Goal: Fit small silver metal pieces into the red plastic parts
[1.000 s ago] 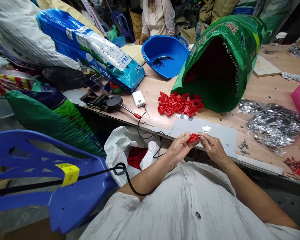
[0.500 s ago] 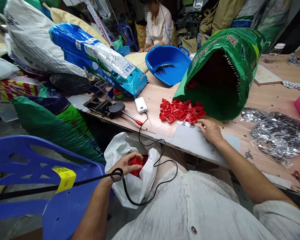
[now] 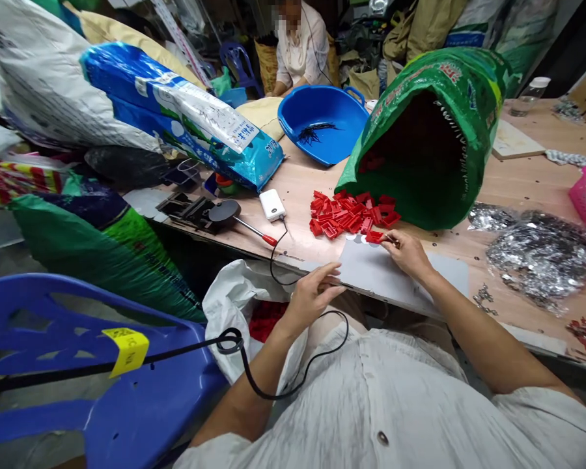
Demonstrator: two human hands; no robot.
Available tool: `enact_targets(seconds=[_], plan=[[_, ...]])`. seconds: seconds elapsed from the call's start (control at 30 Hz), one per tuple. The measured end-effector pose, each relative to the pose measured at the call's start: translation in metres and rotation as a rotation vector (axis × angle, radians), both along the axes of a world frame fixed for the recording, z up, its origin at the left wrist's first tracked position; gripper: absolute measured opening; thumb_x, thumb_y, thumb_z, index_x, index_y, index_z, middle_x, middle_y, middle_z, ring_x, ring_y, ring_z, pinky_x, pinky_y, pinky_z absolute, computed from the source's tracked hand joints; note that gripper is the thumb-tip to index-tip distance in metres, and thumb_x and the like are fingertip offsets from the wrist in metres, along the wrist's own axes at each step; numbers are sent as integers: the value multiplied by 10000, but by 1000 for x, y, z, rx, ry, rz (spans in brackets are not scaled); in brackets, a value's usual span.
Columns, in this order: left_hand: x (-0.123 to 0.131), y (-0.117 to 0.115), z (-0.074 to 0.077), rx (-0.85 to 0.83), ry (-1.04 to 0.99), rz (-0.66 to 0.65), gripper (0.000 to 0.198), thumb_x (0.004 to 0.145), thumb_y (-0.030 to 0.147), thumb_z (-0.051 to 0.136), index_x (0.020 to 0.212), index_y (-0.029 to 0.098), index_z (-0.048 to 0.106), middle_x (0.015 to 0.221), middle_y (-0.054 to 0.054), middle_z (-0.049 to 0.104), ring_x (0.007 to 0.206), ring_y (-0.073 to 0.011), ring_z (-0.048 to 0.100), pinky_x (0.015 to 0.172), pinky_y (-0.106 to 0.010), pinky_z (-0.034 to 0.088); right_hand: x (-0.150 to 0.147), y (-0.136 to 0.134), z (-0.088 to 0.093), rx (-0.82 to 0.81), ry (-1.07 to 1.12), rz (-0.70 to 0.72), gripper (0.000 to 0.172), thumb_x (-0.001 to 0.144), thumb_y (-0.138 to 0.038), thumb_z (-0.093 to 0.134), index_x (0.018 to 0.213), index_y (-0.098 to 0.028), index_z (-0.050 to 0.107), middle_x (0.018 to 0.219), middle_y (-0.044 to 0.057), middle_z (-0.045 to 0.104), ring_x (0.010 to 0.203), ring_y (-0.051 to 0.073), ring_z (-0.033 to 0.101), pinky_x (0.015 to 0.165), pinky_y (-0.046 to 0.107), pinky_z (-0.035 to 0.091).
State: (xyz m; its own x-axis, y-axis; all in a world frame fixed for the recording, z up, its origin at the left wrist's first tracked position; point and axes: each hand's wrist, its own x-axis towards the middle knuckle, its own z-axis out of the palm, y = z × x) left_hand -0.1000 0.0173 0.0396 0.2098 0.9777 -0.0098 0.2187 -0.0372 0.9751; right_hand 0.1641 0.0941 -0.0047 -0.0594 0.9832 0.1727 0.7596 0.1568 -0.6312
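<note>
My right hand (image 3: 408, 253) pinches a red plastic piece (image 3: 374, 236) at the near edge of a pile of red plastic pieces (image 3: 351, 213) that spills from a green sack (image 3: 434, 124) lying on its side. A thin metal bit shows by the same fingers. My left hand (image 3: 312, 294) hovers at the table's front edge beside a grey sheet (image 3: 371, 270), fingers loosely apart and holding nothing. Below it a white bag (image 3: 237, 299) holds more red pieces.
A blue basin (image 3: 322, 117) with dark parts stands behind the pile, with another person seated beyond it. A white power bank (image 3: 272, 204) and its black cable lie left of the pile. Shiny metal parts (image 3: 537, 251) lie at right, a blue chair (image 3: 102, 365) at left.
My left hand dropped its red piece into the white bag and came back up to the table edge, holding nothing. My right hand reached to the pile and took a red piece.
</note>
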Motion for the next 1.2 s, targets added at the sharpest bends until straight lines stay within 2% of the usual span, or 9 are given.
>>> enact_targets(seconds=[0.13,0.27,0.33,0.47,0.63,0.73,0.87,1.03,1.2], plan=[[48,15,-25,-102,-131,-12,710,635,247,840,1294,246,578,1179,-82,663,927,-188,684,774,-260,550,-10,-53,8,29,223,116,134,887,-306,582,917,-221,681,877,26,706,750,156,615,689,269,441],[79,14,-42,-178,-231,-93,455,686,274,804,1110,205,654,1059,-61,701,910,-181,680,821,-266,542,-11,-92,7,38,228,112,138,903,-285,563,926,-224,685,917,44,715,825,167,630,747,286,461],[86,11,-44,-206,-259,-130,388,712,288,785,1065,196,652,1027,-54,706,904,-177,677,817,-269,546,-2,-104,5,-2,262,93,177,905,-307,565,1008,-224,682,931,40,717,769,155,624,712,277,466],[87,6,-42,-325,-378,-142,383,701,290,795,1030,173,637,984,-59,712,899,-185,681,785,-298,568,48,-122,-3,-83,266,-73,288,895,-386,564,1105,-223,674,937,37,715,620,129,583,614,268,468],[78,6,-40,-474,-542,-115,432,716,313,792,1090,166,632,1008,-84,719,880,-204,704,825,-371,574,142,-151,-16,13,-19,-445,245,879,-359,553,995,-205,704,995,74,727,896,229,658,808,361,494],[76,8,-41,-551,-629,-153,481,756,345,761,1178,172,610,1009,-95,723,921,-227,709,872,-404,559,176,-174,-22,-46,-158,-511,263,872,-341,553,1061,-225,694,1029,62,730,918,238,662,817,370,490],[80,7,-42,-614,-690,-219,513,793,355,727,1257,192,581,1039,-95,721,986,-250,702,931,-443,533,181,-188,-30,-88,-185,-454,251,858,-393,593,1009,-224,700,1027,56,735,937,237,661,826,362,488],[86,2,-39,-625,-710,-263,551,801,316,723,1314,212,550,1035,-85,718,1027,-250,690,976,-453,509,172,-185,-40,-122,-219,-468,264,869,-434,575,1001,-249,711,977,44,740,903,237,666,801,359,488],[86,-3,-32,-645,-778,-301,542,782,335,745,1269,217,538,972,-74,719,1019,-265,696,950,-459,521,176,-186,-41,-27,-269,-474,290,895,-453,526,974,-244,712,1001,78,737,918,263,662,797,373,473]])
